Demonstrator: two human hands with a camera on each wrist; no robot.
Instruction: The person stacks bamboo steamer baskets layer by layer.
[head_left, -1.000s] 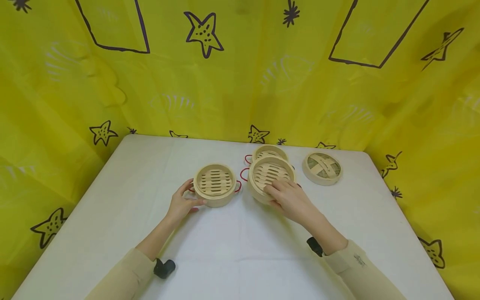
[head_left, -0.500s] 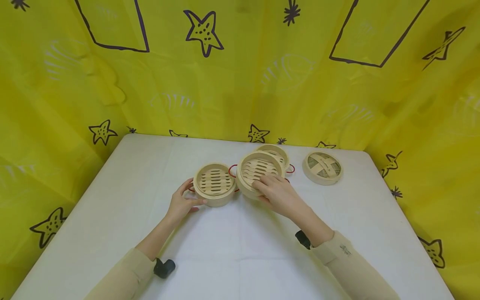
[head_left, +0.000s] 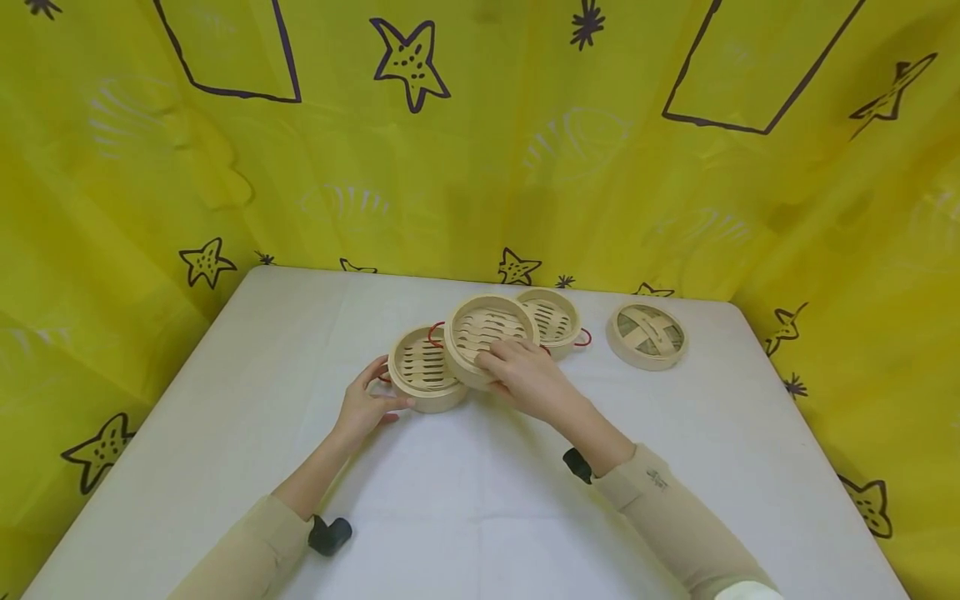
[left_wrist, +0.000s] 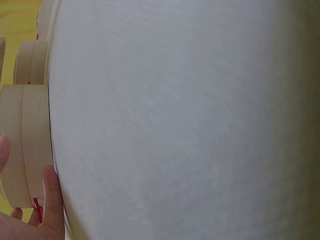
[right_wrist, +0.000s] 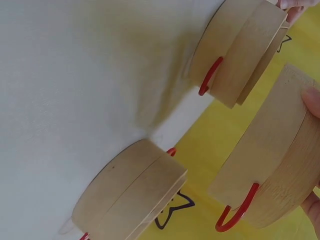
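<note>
A bamboo steamer basket (head_left: 429,403) with a slatted base and red handles stands on the white table. My left hand (head_left: 365,406) grips its left side, thumb at the front and fingers spread around the wall. My right hand (head_left: 528,375) holds a second steamer basket (head_left: 463,372) by its near rim, fingers over the edge inside. In the right wrist view this held basket (right_wrist: 265,155) is raised off the table and tilted. It overlaps the right part of the first basket in the head view. Behind it stands a third steamer basket (head_left: 555,323), partly hidden.
A woven bamboo lid (head_left: 647,335) lies at the back right of the white-covered table (head_left: 480,517). A yellow curtain (head_left: 465,150) with black drawings closes off the back and sides.
My right hand has carried the second basket leftward, from in front of the third basket to over the first one's right side. My left hand stays on the first basket.
</note>
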